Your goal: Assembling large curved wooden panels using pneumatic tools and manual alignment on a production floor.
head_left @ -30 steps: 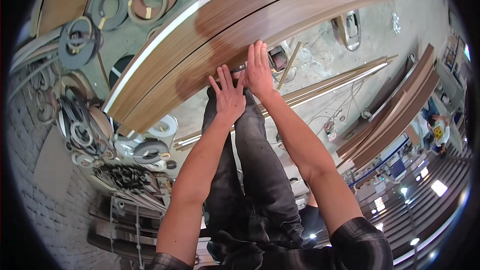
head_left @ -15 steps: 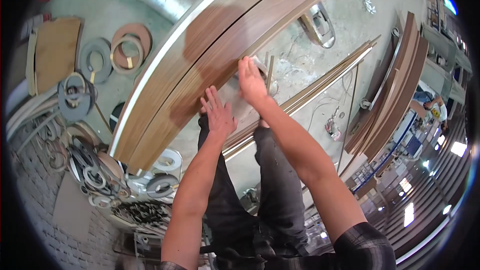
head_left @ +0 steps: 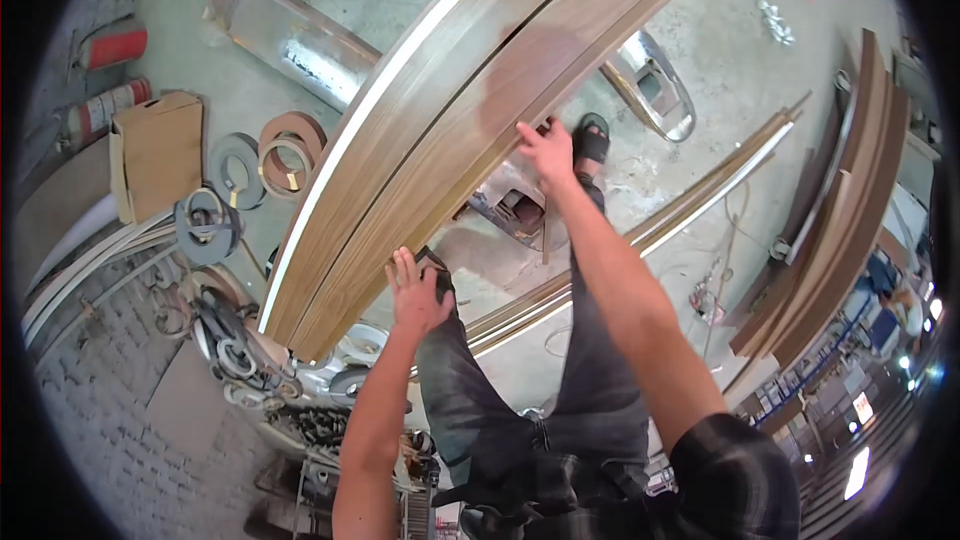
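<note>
A long wood-grain board (head_left: 440,175) with a dark groove along it and a white strip on its far edge stretches diagonally before me. Against its near edge rest the fingertips of my left hand (head_left: 420,298), fingers spread, toward the board's lower-left end. Farther up the same edge, my right hand (head_left: 550,155) touches the wood with fingers apart. Some of that hand's fingertips are in shadow by the edge. A metal support (head_left: 512,208) shows beneath the board, between my hands.
Rolls of edge banding (head_left: 238,168) and a cardboard piece (head_left: 160,155) lie at left, near a red cylinder (head_left: 118,48). Thin strips (head_left: 690,202) cross the floor behind my legs. Stacked brown boards (head_left: 850,200) stand at right. A metal frame (head_left: 650,85) lies beyond the board.
My hands have moved apart along the edge, the left toward the lower-left end, the right up and rightward. My legs are wider apart, and a sandalled foot now shows beside the right hand.
</note>
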Action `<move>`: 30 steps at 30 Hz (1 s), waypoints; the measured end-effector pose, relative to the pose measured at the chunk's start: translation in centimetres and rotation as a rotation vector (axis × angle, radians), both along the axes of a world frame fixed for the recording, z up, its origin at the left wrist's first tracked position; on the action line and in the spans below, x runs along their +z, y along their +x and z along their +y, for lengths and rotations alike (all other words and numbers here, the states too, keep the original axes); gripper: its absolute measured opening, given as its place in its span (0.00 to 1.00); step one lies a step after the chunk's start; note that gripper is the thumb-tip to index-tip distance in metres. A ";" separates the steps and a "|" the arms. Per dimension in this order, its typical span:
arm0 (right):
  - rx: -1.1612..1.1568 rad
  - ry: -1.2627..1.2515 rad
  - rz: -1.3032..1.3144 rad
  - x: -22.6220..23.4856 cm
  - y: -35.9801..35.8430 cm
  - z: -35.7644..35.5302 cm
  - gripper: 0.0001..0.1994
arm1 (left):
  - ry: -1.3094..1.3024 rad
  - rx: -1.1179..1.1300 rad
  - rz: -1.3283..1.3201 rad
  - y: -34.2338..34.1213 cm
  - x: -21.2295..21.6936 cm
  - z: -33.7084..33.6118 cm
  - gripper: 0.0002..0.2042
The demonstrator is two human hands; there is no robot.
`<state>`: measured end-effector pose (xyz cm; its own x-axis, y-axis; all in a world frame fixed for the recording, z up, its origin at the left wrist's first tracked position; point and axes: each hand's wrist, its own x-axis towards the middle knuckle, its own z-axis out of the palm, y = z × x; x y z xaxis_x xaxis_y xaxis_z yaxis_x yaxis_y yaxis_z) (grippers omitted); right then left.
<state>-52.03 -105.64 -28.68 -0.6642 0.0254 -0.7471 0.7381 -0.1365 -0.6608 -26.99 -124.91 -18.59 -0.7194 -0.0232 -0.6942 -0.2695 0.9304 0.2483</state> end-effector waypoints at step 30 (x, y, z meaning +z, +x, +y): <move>1.211 0.963 1.036 9.7 -21.7 17.8 0.25 | 0.280 0.359 0.040 -39.1 1.4 21.6 0.30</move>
<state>-73.76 -87.80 -18.97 -0.7660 -0.6348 -0.1012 -0.5618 0.7376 -0.3746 -66.07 -103.33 -17.22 -0.7262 -0.0914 -0.6814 -0.5481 0.6754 0.4935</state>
